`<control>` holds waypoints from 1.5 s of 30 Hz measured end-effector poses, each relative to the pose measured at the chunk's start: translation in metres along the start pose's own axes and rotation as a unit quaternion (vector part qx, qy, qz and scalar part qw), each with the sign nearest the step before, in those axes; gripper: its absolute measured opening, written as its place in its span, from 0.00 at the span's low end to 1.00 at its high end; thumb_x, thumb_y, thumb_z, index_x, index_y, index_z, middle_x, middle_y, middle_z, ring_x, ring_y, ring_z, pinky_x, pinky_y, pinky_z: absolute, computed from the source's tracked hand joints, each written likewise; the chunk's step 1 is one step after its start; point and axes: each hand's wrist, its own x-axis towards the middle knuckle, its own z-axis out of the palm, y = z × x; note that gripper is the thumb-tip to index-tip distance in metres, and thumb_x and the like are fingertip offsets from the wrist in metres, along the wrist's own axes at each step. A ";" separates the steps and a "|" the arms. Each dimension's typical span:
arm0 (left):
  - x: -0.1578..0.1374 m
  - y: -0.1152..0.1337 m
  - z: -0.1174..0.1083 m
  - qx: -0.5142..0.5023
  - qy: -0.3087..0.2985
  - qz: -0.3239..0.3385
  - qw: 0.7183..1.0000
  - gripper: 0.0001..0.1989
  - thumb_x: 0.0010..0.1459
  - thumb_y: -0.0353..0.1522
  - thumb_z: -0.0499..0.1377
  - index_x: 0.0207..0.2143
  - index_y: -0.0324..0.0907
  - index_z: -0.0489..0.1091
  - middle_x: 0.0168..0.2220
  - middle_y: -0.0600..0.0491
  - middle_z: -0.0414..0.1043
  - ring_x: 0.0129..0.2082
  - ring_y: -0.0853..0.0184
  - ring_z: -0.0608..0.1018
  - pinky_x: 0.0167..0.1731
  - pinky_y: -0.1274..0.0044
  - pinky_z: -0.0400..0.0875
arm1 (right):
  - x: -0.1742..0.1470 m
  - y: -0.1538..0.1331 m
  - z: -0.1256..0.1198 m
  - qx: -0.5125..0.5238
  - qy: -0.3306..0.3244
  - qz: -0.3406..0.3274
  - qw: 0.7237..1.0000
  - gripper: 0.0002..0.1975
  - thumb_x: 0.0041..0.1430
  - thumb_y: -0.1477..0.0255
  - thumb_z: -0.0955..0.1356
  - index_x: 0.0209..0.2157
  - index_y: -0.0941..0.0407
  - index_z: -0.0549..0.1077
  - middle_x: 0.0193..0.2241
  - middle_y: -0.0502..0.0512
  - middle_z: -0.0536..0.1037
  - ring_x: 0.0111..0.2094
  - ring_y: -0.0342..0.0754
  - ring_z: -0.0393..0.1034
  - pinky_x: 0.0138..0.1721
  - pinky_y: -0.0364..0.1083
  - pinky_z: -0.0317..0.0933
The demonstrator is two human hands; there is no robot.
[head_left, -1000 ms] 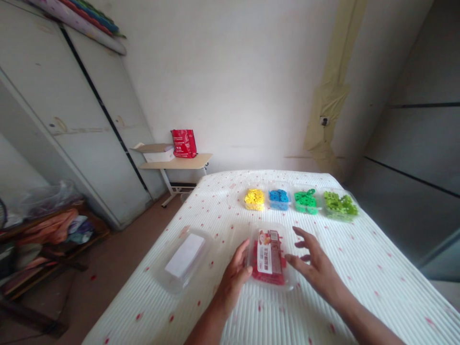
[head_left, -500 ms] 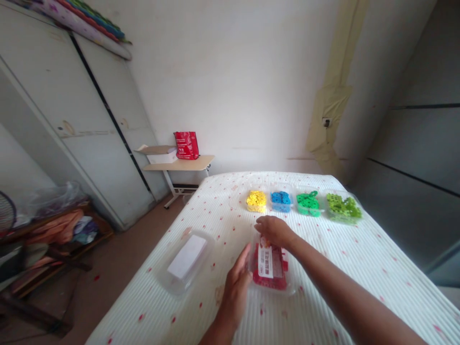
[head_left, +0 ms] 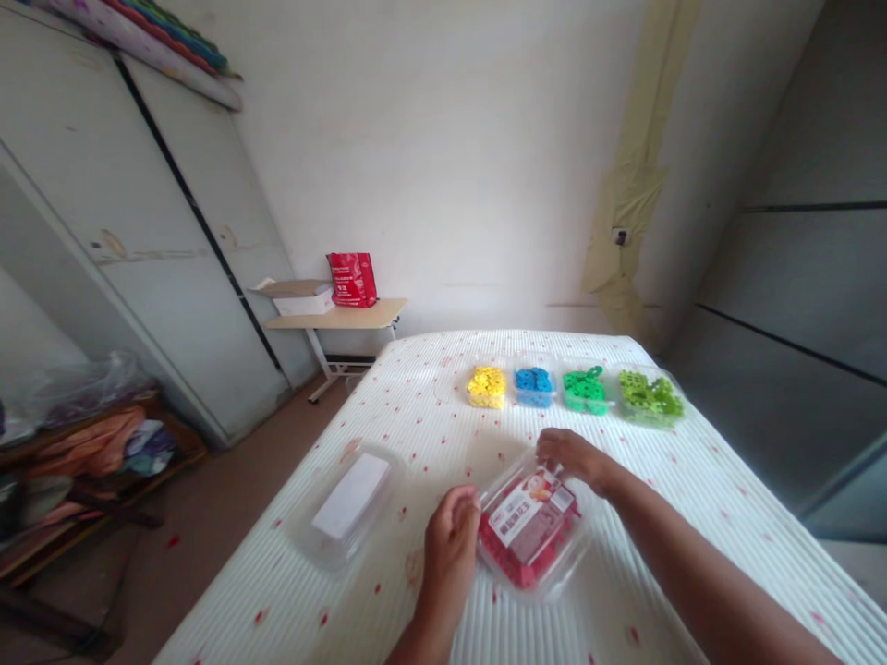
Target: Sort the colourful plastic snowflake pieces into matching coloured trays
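A clear plastic box (head_left: pixel 530 526) with a printed label on its lid and red pieces inside sits turned at an angle near me on the bed. My left hand (head_left: pixel 449 540) has its fingers curled at the box's left side, against the edge. At the far right corner, my right hand (head_left: pixel 572 454) pinches the rim; its fingertips are partly hidden. The lid lies over the red pieces. Left of my hands rests another clear plastic container (head_left: pixel 333 540) with a white rectangle (head_left: pixel 351 496) in it.
Across the bed (head_left: pixel 430 434) stand clear boxes of yellow pieces (head_left: pixel 487 386), blue pieces (head_left: pixel 533 385), green pieces (head_left: pixel 586 390) and light green pieces (head_left: pixel 650 395). Beyond the bed, a small table (head_left: pixel 381 314) holds a red bag (head_left: pixel 352 279) and a white box (head_left: pixel 305 303).
The box of red pieces has turned clockwise. My right hand has moved right and toward me, from the box's far side to its far right corner. My left hand's fingers have curled in.
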 end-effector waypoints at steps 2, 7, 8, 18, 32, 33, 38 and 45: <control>-0.001 0.001 0.004 -0.017 0.007 -0.009 1.000 0.15 0.53 0.40 0.54 0.33 0.38 0.71 0.29 0.51 0.74 0.30 0.65 0.75 0.33 0.77 0.68 | -0.001 0.004 0.001 0.021 -0.002 0.004 1.000 0.09 0.53 0.73 0.59 0.20 0.55 0.64 0.23 0.53 0.69 0.27 0.46 0.67 0.24 0.43 0.59; -0.008 0.006 0.014 -0.045 0.033 -0.018 0.998 0.15 0.54 0.41 0.53 0.30 0.39 0.71 0.26 0.53 0.72 0.27 0.67 0.73 0.31 0.78 0.68 | -0.001 0.003 0.005 0.053 -0.006 -0.012 0.999 0.11 0.54 0.68 0.61 0.22 0.55 0.67 0.25 0.52 0.69 0.29 0.46 0.65 0.29 0.44 0.59; -0.009 0.006 0.015 -0.048 0.042 -0.014 0.998 0.15 0.54 0.41 0.53 0.32 0.39 0.71 0.28 0.52 0.73 0.28 0.66 0.74 0.32 0.77 0.69 | -0.002 0.002 0.006 0.069 -0.011 -0.012 0.998 0.11 0.55 0.67 0.60 0.23 0.55 0.67 0.25 0.51 0.69 0.29 0.45 0.64 0.29 0.43 0.59; -0.008 0.002 0.015 -0.012 0.045 -0.001 0.999 0.17 0.55 0.40 0.50 0.40 0.39 0.69 0.32 0.50 0.75 0.30 0.64 0.76 0.32 0.75 0.69 | 0.001 0.001 0.009 0.153 -0.030 0.039 0.987 0.10 0.50 0.67 0.63 0.19 0.55 0.62 0.19 0.47 0.63 0.22 0.42 0.58 0.24 0.41 0.53; -0.013 0.012 0.011 -0.013 0.030 0.016 0.999 0.20 0.56 0.42 0.51 0.45 0.40 0.69 0.49 0.47 0.70 0.52 0.60 0.69 0.50 0.73 0.63 | -0.002 0.001 -0.002 0.240 -0.049 0.087 0.966 0.12 0.44 0.63 0.67 0.27 0.56 0.67 0.25 0.48 0.69 0.27 0.43 0.63 0.30 0.43 0.57; -0.015 0.013 0.010 -0.017 0.032 0.010 0.999 0.22 0.55 0.43 0.52 0.48 0.40 0.68 0.50 0.48 0.70 0.51 0.60 0.70 0.50 0.73 0.64 | -0.002 -0.001 -0.005 0.229 -0.045 0.093 0.968 0.12 0.44 0.63 0.67 0.28 0.56 0.68 0.26 0.49 0.69 0.28 0.44 0.63 0.31 0.44 0.57; -0.021 0.018 0.005 -0.054 0.025 -0.015 0.998 0.24 0.54 0.42 0.53 0.52 0.41 0.63 0.47 0.48 0.71 0.46 0.61 0.74 0.45 0.74 0.67 | -0.014 -0.006 -0.019 0.169 -0.035 0.106 0.979 0.11 0.44 0.64 0.66 0.30 0.56 0.69 0.28 0.51 0.69 0.28 0.43 0.63 0.28 0.43 0.58; -0.021 0.007 0.001 -0.075 0.038 -0.030 0.996 0.26 0.46 0.40 0.58 0.49 0.41 0.65 0.46 0.48 0.72 0.48 0.58 0.73 0.47 0.72 0.67 | -0.045 0.005 -0.016 0.184 -0.008 0.134 0.974 0.09 0.41 0.66 0.66 0.24 0.57 0.65 0.21 0.46 0.65 0.22 0.40 0.60 0.22 0.40 0.51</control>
